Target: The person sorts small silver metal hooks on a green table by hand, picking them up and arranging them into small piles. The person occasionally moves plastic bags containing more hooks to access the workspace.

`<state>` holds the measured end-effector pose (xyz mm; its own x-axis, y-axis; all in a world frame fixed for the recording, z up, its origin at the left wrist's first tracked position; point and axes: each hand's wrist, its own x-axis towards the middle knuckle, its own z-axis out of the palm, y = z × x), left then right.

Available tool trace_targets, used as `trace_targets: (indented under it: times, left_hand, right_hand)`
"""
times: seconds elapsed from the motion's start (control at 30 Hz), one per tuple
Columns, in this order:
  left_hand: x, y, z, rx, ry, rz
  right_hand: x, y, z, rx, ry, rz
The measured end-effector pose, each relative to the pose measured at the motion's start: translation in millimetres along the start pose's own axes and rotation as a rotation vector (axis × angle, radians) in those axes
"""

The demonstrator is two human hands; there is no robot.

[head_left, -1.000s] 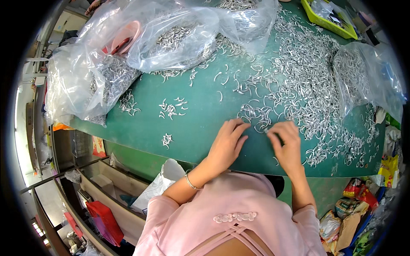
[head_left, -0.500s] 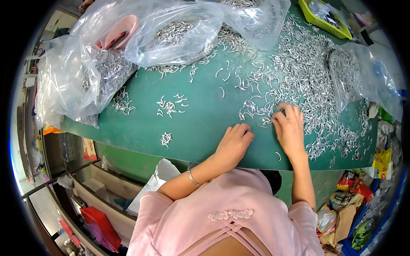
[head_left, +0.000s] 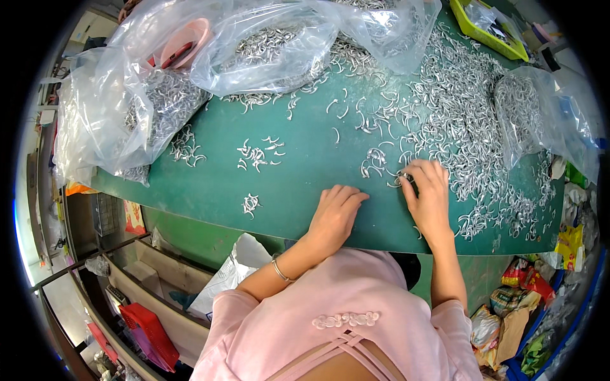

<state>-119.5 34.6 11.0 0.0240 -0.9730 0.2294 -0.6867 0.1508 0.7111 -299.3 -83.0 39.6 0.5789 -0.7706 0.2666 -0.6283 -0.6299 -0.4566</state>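
Small curved silver metal pieces [head_left: 467,108] lie in a broad heap across the right side of the green tabletop [head_left: 292,184]. My right hand [head_left: 429,193] is at the near left edge of that heap, thumb and fingers closing around a few of the curved pieces [head_left: 401,179]. To its left, my left hand [head_left: 335,214] rests low over the table, fingers bent together and pointing right; its fingertips are partly hidden, so what they hold cannot be made out. Farther left lie a small cluster of pieces [head_left: 257,155] and a smaller one [head_left: 251,204].
Clear plastic bags of metal pieces [head_left: 267,47] line the far edge, with another bag [head_left: 518,111] at the right. A pink bowl [head_left: 190,41] stands far left, a yellow-green basket [head_left: 486,32] far right. Left below the table is an open drawer [head_left: 159,279].
My left hand has drawn back to the left and slightly nearer me. My right hand has shifted slightly down and left, its fingers closing on pieces at the heap's edge.
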Motion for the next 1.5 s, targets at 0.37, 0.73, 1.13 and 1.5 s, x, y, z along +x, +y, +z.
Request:
trace_targets:
  times: [0.37,0.73,1.13,1.5]
  left_hand:
    - [2,1,-2,-0.039,0.009,-0.037]
    - [9,16,5,-0.038,0.021,-0.029]
    - [-1,-4,1,-0.14,0.052,0.008]
    - [38,-8,13,0.108,0.058,-0.072]
  right_hand:
    - [-17,-12,-13,0.413,-0.075,0.27]
    - [19,-7,27,0.072,0.046,0.08]
    - [-17,-27,2,0.202,-0.239,-0.077]
    - [31,-4,35,0.003,0.026,-0.052]
